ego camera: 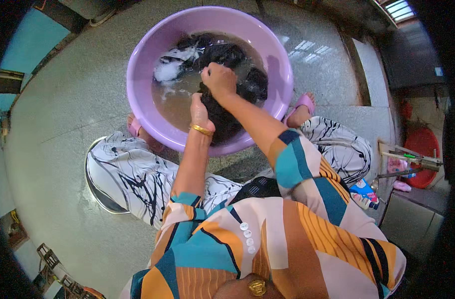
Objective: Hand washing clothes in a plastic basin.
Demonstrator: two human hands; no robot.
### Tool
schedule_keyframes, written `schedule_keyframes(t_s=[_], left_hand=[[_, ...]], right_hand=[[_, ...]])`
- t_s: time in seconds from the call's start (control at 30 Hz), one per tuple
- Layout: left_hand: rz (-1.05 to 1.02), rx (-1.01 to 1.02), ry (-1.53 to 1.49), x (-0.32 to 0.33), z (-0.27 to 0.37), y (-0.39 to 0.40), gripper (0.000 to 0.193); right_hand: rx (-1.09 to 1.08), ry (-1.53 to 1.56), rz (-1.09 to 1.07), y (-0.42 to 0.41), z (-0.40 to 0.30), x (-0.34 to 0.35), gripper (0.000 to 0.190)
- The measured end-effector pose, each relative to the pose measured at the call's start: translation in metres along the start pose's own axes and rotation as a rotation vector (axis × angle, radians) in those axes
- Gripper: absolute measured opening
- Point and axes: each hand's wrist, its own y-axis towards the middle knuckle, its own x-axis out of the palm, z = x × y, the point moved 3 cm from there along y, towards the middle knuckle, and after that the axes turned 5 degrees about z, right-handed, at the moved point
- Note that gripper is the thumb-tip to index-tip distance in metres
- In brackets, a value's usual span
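A large purple plastic basin (138, 74) stands on the floor between my feet, holding cloudy brownish water (171, 106). My right hand (220, 80) is closed in a fist on a dark wet cloth (222, 116). Just below it, my left hand (200, 113), with a gold bangle at the wrist, grips the same cloth from its left side. The lower end of this cloth hangs into the water. More dark fabric (225, 54) lies half under the surface at the back and right. White suds (167, 71) float at the left.
By my left knee is the rim of a shiny metal basin (91, 187). A blue printed package (363, 192) lies on the floor at right, near a wooden stand (410, 159) and a red basin (421, 140). Wooden-framed items (48, 256) lie at lower left. The floor (317, 56) shines by the basin.
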Motion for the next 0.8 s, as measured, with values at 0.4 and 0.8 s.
schedule_keyframes(t_s=[0.4, 0.8], left_hand=[[-0.12, -0.223, -0.024, 0.0, -0.013, -0.004, 0.027], [-0.176, 0.239, 0.013, -0.027, 0.018, 0.015, 0.024]], right_hand=[[0.094, -0.048, -0.158, 0.006, 0.038, -0.003, 0.031], [0.43, 0.946, -0.687, -0.022, 0.085, -0.019, 0.007]])
